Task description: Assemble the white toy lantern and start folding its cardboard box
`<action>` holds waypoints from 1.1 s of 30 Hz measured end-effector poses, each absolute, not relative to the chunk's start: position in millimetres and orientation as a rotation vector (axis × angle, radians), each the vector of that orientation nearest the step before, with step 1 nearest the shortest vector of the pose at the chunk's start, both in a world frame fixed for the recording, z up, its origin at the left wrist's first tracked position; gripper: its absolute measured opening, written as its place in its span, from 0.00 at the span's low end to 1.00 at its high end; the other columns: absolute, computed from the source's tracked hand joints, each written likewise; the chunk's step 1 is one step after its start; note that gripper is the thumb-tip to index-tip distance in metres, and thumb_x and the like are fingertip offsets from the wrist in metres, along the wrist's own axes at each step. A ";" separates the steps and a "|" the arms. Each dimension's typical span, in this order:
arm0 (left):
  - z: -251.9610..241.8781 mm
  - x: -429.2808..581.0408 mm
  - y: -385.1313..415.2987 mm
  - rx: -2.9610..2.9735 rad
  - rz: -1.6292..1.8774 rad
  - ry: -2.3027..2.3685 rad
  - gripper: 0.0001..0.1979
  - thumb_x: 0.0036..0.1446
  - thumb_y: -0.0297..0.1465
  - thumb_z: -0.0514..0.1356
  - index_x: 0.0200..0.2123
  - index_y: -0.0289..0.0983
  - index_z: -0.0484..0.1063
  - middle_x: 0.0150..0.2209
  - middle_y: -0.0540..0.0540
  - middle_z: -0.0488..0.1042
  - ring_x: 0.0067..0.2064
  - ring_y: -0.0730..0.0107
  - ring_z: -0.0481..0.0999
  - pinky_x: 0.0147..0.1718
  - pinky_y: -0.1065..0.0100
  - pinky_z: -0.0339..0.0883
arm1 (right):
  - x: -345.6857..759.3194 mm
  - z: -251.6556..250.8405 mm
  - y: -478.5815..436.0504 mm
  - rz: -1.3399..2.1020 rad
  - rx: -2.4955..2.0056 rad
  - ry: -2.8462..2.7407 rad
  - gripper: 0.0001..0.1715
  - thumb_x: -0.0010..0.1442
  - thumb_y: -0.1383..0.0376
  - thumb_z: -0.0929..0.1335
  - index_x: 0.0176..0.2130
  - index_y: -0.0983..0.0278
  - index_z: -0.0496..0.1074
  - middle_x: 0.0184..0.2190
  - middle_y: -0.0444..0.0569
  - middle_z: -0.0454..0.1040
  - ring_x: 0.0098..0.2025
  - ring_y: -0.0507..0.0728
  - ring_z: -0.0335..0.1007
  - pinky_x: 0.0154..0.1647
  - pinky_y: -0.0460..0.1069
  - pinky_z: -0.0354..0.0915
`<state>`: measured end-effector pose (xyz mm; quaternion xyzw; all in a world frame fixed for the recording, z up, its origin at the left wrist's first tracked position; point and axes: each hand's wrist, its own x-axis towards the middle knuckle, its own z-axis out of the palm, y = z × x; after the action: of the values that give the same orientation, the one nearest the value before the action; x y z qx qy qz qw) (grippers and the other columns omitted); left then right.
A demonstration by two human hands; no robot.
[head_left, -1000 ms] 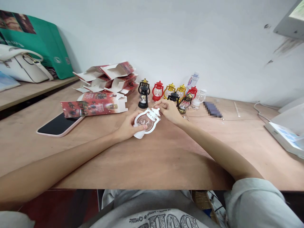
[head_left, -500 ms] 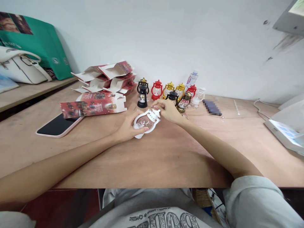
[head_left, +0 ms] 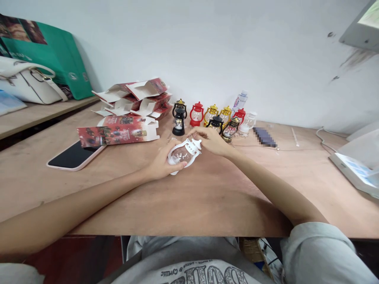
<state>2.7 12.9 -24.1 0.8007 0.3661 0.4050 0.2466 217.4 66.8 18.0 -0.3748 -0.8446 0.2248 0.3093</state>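
We gripped the white lantern (head_left: 184, 153) in our left hand (head_left: 162, 163), tilted, while our right hand (head_left: 212, 141) pinched its top. Nine finished-looking lanterns (head_left: 213, 117) stood behind; this one seemed unfinished.

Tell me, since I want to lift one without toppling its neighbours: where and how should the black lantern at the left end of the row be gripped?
Take the black lantern by its gold-capped top and looped handle, pinching from above, or come in from its left. It stands upright; that side is bare table, while the red lantern stands close on its right. Its glass middle probably gives a poorer hold.
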 end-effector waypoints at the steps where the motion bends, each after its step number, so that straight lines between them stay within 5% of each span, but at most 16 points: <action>1: -24.2 3.1 13.1 2.186 1.105 0.994 0.22 0.49 0.43 0.64 0.44 0.37 0.67 0.41 0.46 0.73 0.41 0.63 0.72 0.43 0.64 0.68 | 217.4 18.3 67.4 0.644 -0.998 -2.206 0.17 0.60 0.71 0.62 0.40 0.62 0.79 0.35 0.45 0.79 0.33 0.52 0.69 0.38 0.47 0.61; 7: -24.9 4.4 13.8 2.203 1.117 0.988 0.21 0.50 0.43 0.63 0.43 0.37 0.67 0.37 0.48 0.70 0.37 0.65 0.69 0.38 0.67 0.64 | 215.0 20.9 65.2 0.975 -0.944 -2.012 0.19 0.63 0.55 0.63 0.34 0.64 0.76 0.25 0.41 0.69 0.23 0.49 0.60 0.25 0.45 0.56; 11: -24.9 5.4 13.7 2.208 1.113 0.986 0.21 0.50 0.42 0.63 0.43 0.38 0.66 0.38 0.48 0.71 0.37 0.65 0.70 0.39 0.66 0.63 | 212.6 24.7 61.7 1.190 -0.934 -1.881 0.27 0.48 0.43 0.75 0.28 0.64 0.70 0.22 0.41 0.69 0.22 0.48 0.61 0.22 0.45 0.54; 22: -23.6 3.7 10.0 2.275 1.104 1.028 0.19 0.51 0.43 0.62 0.40 0.38 0.66 0.37 0.48 0.73 0.38 0.63 0.72 0.39 0.64 0.66 | 203.0 27.2 53.8 1.336 -0.948 -1.556 0.31 0.31 0.48 0.83 0.21 0.63 0.68 0.17 0.37 0.68 0.19 0.45 0.58 0.21 0.44 0.55; 33: -22.3 3.2 9.7 2.264 1.118 0.957 0.20 0.51 0.43 0.63 0.42 0.37 0.66 0.39 0.45 0.74 0.39 0.62 0.72 0.42 0.63 0.66 | 208.9 20.4 64.2 1.381 -1.019 -1.577 0.32 0.32 0.45 0.81 0.21 0.65 0.70 0.17 0.38 0.66 0.20 0.45 0.56 0.22 0.46 0.53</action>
<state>3.2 9.7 -22.3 0.8182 0.3459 0.4039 0.2188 208.9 64.2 20.4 -0.4016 -0.6217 0.5445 0.3945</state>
